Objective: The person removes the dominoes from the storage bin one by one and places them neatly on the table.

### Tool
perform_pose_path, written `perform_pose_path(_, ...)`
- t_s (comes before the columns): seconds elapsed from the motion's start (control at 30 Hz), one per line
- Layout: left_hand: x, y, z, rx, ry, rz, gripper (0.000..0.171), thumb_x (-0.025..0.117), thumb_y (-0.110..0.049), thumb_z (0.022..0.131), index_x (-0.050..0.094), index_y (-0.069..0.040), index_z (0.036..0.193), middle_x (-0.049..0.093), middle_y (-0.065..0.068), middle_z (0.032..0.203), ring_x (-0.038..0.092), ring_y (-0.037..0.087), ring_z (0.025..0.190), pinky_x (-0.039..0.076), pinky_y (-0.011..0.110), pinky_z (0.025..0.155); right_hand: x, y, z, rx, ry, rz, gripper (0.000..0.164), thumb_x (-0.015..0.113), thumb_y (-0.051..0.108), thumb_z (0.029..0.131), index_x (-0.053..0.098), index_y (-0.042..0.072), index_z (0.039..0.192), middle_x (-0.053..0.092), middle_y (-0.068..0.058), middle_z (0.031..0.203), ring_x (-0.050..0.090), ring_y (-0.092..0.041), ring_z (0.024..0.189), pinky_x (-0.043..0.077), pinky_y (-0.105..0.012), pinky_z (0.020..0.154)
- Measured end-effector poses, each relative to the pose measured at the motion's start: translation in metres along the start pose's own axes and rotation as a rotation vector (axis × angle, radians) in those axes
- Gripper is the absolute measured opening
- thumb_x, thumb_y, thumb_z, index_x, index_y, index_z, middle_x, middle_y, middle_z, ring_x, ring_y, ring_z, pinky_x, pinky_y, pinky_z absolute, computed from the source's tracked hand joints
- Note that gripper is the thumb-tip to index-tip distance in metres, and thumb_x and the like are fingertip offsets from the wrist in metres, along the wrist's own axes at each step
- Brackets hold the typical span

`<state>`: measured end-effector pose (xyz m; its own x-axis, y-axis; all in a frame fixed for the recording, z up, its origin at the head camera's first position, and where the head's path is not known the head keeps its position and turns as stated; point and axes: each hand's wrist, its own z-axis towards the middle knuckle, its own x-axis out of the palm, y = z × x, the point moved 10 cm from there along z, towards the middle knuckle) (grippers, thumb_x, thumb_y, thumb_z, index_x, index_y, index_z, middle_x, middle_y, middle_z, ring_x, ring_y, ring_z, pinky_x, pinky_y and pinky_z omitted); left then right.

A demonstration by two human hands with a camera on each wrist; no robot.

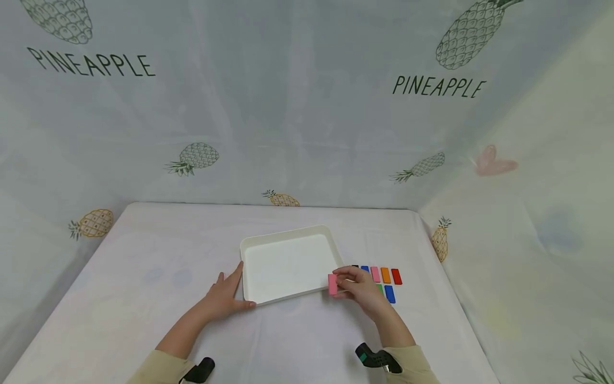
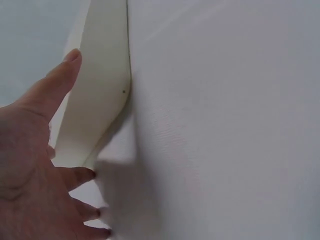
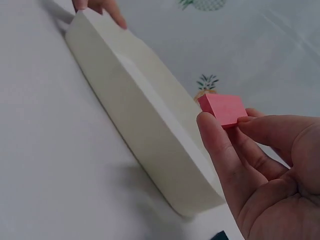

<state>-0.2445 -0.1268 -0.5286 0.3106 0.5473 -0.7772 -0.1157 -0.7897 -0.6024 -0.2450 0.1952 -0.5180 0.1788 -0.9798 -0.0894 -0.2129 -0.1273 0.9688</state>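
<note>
My left hand (image 1: 222,298) rests against the near left corner of a white rectangular tray (image 1: 283,297), thumb along the front wall and fingers spread by the left side. In the left wrist view the hand (image 2: 30,150) has its thumb across the tray's outer wall (image 2: 102,65). Above the tray's near right corner, my right hand (image 1: 362,292) pinches a pink rectangular block (image 1: 333,285) between thumb and fingertips. The right wrist view shows this pink block (image 3: 226,109) tilted and raised over the rim. Nothing lies on the visible tray floor.
Right of the tray lie small coloured blocks in rows: a pink one (image 1: 376,274), an orange one (image 1: 386,275), a red one (image 1: 396,276) and a blue one (image 1: 390,294) among them. The right hand partly covers others. A white cloth (image 1: 158,250) covers the table.
</note>
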Motion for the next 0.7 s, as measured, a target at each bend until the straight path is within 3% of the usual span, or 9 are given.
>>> perform_pose_path(0.2, -0.006, -0.002, 0.003, -0.032, -0.007, 0.034, 0.12, 0.087, -0.045, 0.068, 0.016, 0.003, 0.153, 0.027, 0.039, 0.147, 0.011, 0.071, 0.128, 0.017, 0.082, 0.094, -0.023, -0.011, -0.005, 0.028, -0.018, -0.046, 0.027, 0.059, 0.003, 0.096, 0.062, 0.0, 0.122, 0.059, -0.015, 0.103, 0.066, -0.024, 0.086, 0.057, -0.034, 0.077)
perform_pose_path(0.53, -0.008, -0.005, 0.006, -0.002, -0.047, 0.041, 0.121, 0.09, -0.041, 0.064, 0.019, 0.001, 0.153, 0.032, 0.032, 0.148, 0.013, 0.072, 0.125, 0.02, 0.083, 0.091, -0.073, -0.024, -0.019, 0.061, -0.134, -0.114, 0.034, 0.062, -0.001, 0.092, 0.063, 0.002, 0.125, 0.06, -0.014, 0.106, 0.065, -0.024, 0.089, 0.057, -0.032, 0.078)
perform_pose_path(0.7, -0.009, -0.003, 0.005, -0.027, -0.034, 0.041, 0.123, 0.09, -0.042, 0.064, 0.017, 0.0, 0.153, 0.033, 0.034, 0.147, 0.01, 0.072, 0.126, 0.019, 0.082, 0.093, -0.09, -0.029, -0.026, 0.077, -0.147, -0.145, 0.038, 0.062, 0.0, 0.092, 0.059, 0.001, 0.13, 0.062, -0.015, 0.105, 0.065, -0.024, 0.088, 0.057, -0.032, 0.08)
